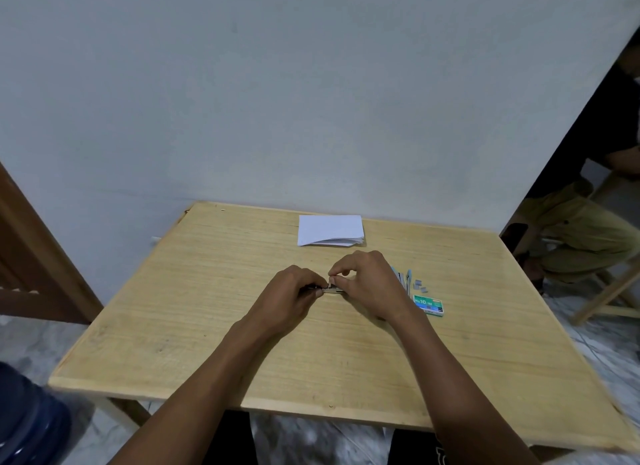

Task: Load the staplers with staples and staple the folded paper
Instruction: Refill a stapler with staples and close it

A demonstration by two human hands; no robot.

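Note:
A small metal stapler lies between my hands at the middle of the wooden table. My left hand grips its left end. My right hand pinches a small strip of staples right above the stapler's open channel. A stack of folded white paper rests near the table's far edge. To the right sit a green staple box, several loose staple strips, and light blue staplers partly hidden behind my right hand.
A pale wall stands just behind the table. Another person sits on a wooden chair at the right. A brown door frame is at the left, and a dark blue object at the lower left.

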